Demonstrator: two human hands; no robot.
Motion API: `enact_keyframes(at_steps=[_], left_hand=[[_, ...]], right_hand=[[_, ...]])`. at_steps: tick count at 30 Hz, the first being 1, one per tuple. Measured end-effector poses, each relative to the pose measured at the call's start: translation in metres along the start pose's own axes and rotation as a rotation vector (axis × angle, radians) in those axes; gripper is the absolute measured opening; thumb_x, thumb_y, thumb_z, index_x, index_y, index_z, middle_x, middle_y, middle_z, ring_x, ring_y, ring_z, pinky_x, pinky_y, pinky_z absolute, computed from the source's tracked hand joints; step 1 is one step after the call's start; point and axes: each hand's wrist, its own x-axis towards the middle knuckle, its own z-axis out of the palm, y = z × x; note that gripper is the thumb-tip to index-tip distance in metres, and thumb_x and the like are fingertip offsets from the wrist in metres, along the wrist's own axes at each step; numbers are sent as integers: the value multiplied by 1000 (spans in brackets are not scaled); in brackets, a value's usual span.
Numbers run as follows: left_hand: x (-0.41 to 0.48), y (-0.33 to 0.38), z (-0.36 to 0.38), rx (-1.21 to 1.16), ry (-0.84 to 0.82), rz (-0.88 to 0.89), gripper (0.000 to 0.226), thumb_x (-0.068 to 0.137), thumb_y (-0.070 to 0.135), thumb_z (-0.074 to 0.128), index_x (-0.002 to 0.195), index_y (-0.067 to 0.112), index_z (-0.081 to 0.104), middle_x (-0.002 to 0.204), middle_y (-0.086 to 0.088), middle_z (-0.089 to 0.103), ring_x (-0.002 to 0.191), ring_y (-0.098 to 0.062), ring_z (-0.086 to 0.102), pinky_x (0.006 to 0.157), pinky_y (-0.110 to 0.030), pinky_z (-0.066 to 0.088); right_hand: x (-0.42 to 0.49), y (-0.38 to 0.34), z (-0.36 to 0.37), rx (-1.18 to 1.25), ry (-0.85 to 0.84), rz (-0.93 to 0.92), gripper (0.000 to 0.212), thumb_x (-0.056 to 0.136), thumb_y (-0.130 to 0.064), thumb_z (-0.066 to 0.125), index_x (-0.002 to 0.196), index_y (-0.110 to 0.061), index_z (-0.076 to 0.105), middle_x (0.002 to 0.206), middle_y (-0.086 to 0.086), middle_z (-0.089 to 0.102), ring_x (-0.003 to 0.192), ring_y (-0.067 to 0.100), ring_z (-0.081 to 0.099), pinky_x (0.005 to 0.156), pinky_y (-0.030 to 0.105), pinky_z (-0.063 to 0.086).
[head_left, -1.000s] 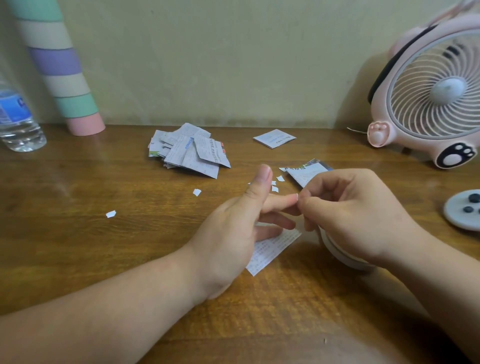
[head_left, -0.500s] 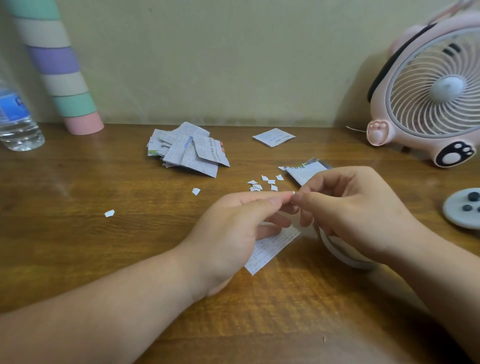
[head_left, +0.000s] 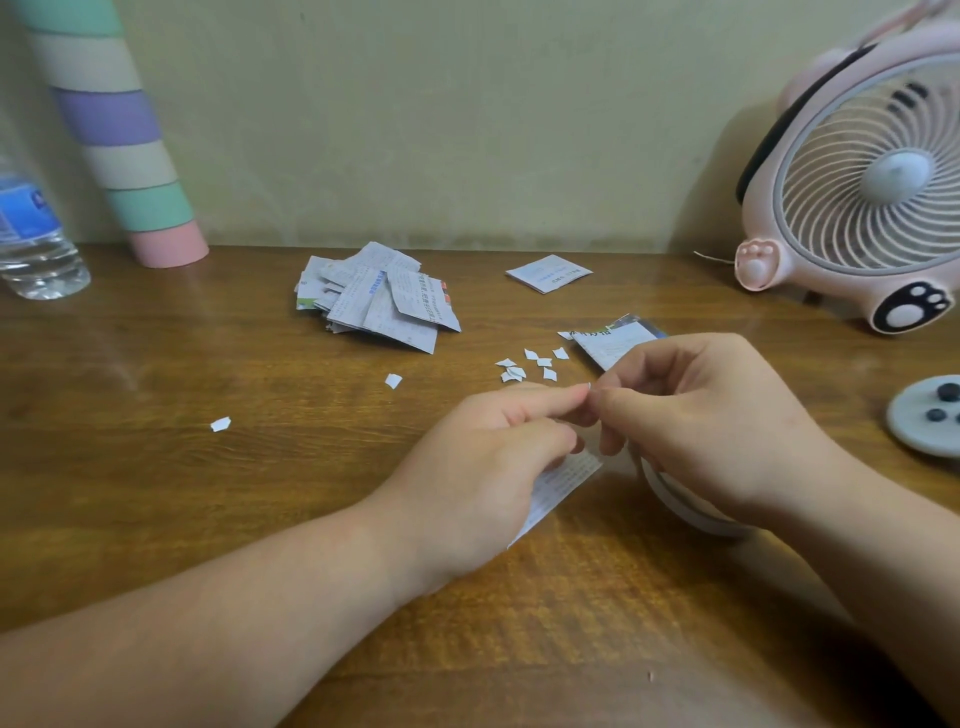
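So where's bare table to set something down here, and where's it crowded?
Free: the brown wooden table's left stretch between the clear plastic water bottle, the pile of printed paper slips and the left forearm, bar two white scraps. Crowded: around the left hand and right hand pinching a tiny white bit, with clustered scraps, white tape roll.

Two hands, the left hand (head_left: 470, 467) and the right hand (head_left: 706, 415), pinch one tiny white piece (head_left: 589, 385) over one table (head_left: 156, 519). On it lie one heap of printed slips (head_left: 379, 301), one folded leaflet (head_left: 548, 274) and paper scraps (head_left: 544, 362), roughly seven clustered and two apart. Around the edges are one pink fan (head_left: 857, 197), one water bottle (head_left: 31, 244), one striped tube (head_left: 119, 135) and one grey button disc (head_left: 924, 431).
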Motion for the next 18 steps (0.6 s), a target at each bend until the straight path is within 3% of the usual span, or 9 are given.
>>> enact_keyframes(at_steps=[2,6,10,15,18], left_hand=[[-1,2,1,-14,11,-4,33,80,24,53,97,40,76,111,10,76,113,-13,66,112,-41,44],[0,2,-1,-103,55,-44,27,89,13,61,109,23,75,100,2,78,101,-16,70,107,-41,50],[0,0,-3,-111,83,-71,26,96,-3,58,109,12,76,100,-5,79,104,-20,72,103,-41,53],[0,1,-2,-116,99,-62,22,92,-2,66,101,14,78,97,-6,79,102,-22,73,99,-36,55],[0,2,-2,-132,112,-55,18,90,0,69,95,13,79,93,-7,79,94,-16,74,92,-31,57]], right_hand=[[1,0,1,40,-5,-18,15,82,-8,69,68,-9,74,59,3,71,51,10,53,52,23,44],[2,2,-1,120,-72,-69,14,82,0,67,68,-2,70,56,9,66,47,9,50,47,16,41],[4,9,-3,107,-125,-126,15,81,-4,69,67,-9,69,56,5,63,51,12,52,50,24,44],[6,12,-3,118,-124,-141,19,82,1,69,67,-8,67,55,2,61,52,15,52,53,31,43],[6,13,-2,143,-128,-141,11,77,-9,71,67,-10,67,56,7,61,52,19,52,54,35,43]])
